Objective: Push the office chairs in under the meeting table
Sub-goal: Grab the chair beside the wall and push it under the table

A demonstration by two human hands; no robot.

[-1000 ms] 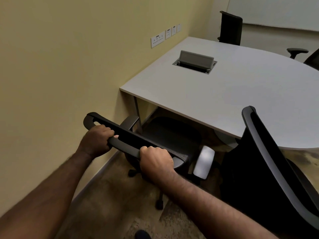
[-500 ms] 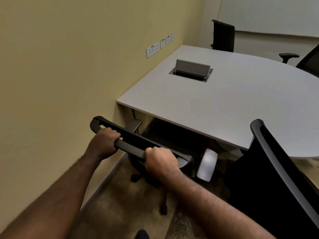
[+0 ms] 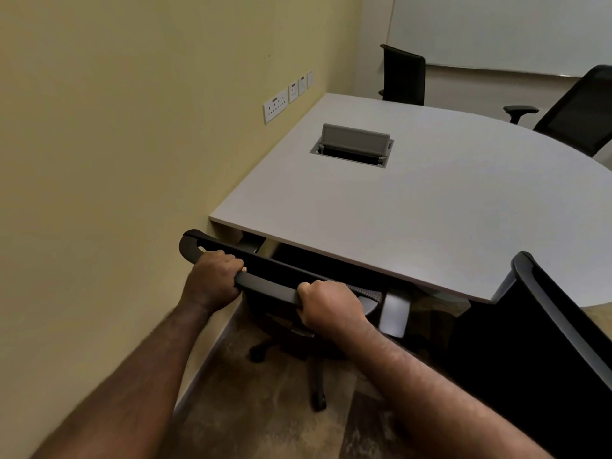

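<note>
A black office chair (image 3: 265,283) stands at the near left corner of the grey meeting table (image 3: 430,207). Its seat and left armrest are under the tabletop, and its backrest top lies just short of the table edge. My left hand (image 3: 212,279) grips the left end of the backrest's top bar. My right hand (image 3: 331,306) grips the same bar further right. A second black chair (image 3: 546,342) stands close on the right, its back at the table edge.
The yellow wall (image 3: 116,193) runs close along the left of the chair. An open cable box (image 3: 354,145) sits in the tabletop. Two more black chairs (image 3: 404,76) (image 3: 583,111) stand at the table's far side. Patterned carpet (image 3: 265,409) lies underfoot.
The gripped chair has rolled forward, so more of its seat and armrests are now under the tabletop. Both hands keep the same hold on the backrest bar.
</note>
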